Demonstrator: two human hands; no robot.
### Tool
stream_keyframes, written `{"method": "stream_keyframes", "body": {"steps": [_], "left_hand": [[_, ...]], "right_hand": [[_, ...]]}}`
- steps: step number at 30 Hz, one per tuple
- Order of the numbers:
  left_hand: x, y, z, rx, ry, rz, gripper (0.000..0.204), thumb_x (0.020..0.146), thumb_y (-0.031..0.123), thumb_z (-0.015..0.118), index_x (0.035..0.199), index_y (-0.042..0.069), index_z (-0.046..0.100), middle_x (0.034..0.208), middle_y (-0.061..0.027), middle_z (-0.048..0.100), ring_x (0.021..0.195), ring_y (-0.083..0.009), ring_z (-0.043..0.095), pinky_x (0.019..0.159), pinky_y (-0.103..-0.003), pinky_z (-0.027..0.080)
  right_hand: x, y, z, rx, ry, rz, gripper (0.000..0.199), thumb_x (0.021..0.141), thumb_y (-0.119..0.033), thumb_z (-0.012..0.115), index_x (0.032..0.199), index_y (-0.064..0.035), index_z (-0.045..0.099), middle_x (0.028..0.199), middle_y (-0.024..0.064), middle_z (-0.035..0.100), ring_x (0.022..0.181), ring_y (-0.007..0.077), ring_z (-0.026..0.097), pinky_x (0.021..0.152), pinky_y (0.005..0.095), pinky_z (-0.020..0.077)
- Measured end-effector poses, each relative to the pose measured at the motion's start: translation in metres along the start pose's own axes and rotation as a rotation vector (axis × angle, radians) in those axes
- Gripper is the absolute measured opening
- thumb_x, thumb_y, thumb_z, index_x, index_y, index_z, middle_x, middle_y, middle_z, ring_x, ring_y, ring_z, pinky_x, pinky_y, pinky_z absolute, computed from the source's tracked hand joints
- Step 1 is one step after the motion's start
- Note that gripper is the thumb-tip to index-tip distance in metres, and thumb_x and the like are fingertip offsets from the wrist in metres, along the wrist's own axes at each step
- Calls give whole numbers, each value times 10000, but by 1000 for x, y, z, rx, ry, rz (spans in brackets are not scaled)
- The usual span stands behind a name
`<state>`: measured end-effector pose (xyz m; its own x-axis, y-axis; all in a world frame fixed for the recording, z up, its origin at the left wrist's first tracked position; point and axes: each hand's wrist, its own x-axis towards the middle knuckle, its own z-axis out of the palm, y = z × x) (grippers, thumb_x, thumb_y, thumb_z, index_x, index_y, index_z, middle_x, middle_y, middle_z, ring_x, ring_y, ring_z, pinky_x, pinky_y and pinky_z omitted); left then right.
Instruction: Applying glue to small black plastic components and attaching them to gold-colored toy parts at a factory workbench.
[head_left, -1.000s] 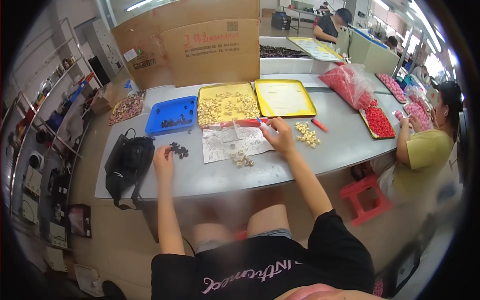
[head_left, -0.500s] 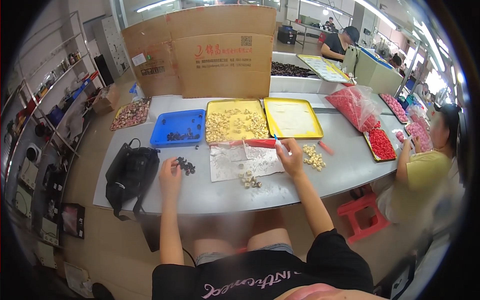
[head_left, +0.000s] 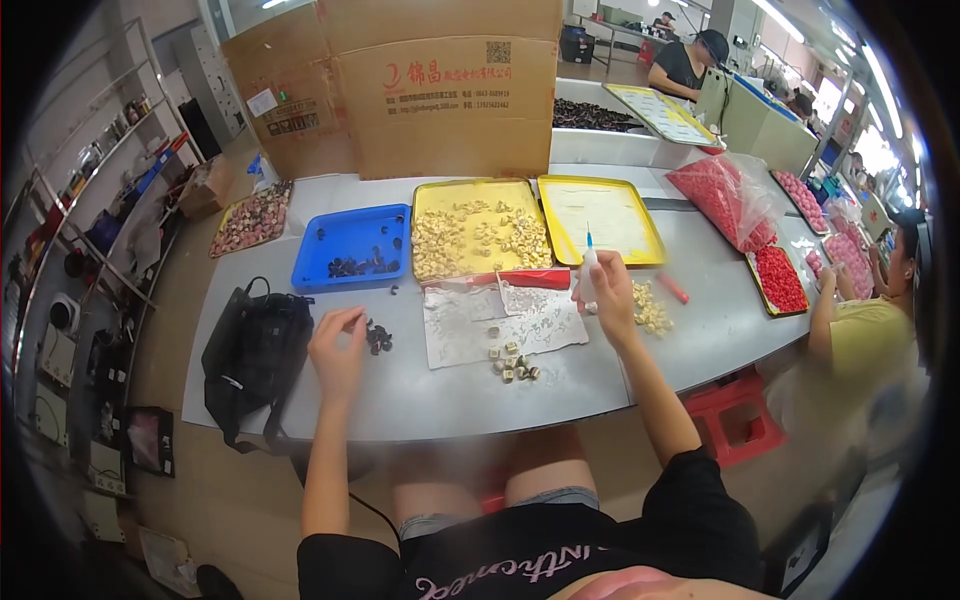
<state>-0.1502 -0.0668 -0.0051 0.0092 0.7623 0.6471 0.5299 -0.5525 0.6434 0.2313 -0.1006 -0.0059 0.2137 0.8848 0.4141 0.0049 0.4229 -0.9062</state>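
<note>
Grey metal table [head_left: 650, 370]: the left hand [head_left: 338, 345], fingers apparently pinching one small dark round part just beside the dark pile [head_left: 378, 338], should lift it cleanly, while the right hand [head_left: 605, 295] keeps its white pen-shaped applicator [head_left: 589, 272] gripped upright.

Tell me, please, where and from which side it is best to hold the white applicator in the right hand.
Probably by the middle of its barrel, from the side, as the right hand does now. The white applicator stands nearly upright, thin tip up, so the slim straight body suits a grip between thumb and fingers.
</note>
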Motion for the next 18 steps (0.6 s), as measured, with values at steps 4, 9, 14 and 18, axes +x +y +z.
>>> {"method": "stream_keyframes", "body": {"steps": [4, 9, 14, 18], "left_hand": [[27, 27, 38, -252, -27, -55, 191, 802, 16, 684, 992, 18, 668, 868, -63, 686, 740, -116, 620, 696, -242, 485], [43, 52, 101, -494, -176, -97, 121, 812, 70, 705, 924, 31, 684, 894, -47, 696, 747, -98, 601, 704, -235, 485], [23, 62, 137, -497, -360, -89, 112, 803, 76, 700, 912, 57, 691, 891, -44, 696, 740, -115, 605, 700, -250, 488], [10, 62, 132, -494, -468, -53, 142, 777, 19, 701, 914, 59, 692, 884, -59, 696, 777, -148, 647, 679, -263, 514]], "right_hand": [[24, -21, 17, 64, -102, 90, 355, 998, -280, 459, 1206, 4, 417, 957, 104, 585, 728, 144, 583, 629, 270, 492], [47, -6, 29, 60, -203, 89, 320, 975, -163, 503, 1234, 4, 418, 1099, 129, 610, 885, 139, 594, 768, 261, 490], [32, 20, 27, 49, -94, 122, 310, 888, -131, 654, 1132, -20, 497, 992, 71, 638, 872, 93, 591, 717, 221, 477], [25, 10, 29, 60, -62, 182, 286, 881, -120, 659, 1103, -17, 512, 1007, 75, 637, 884, 96, 592, 714, 219, 475]]}}
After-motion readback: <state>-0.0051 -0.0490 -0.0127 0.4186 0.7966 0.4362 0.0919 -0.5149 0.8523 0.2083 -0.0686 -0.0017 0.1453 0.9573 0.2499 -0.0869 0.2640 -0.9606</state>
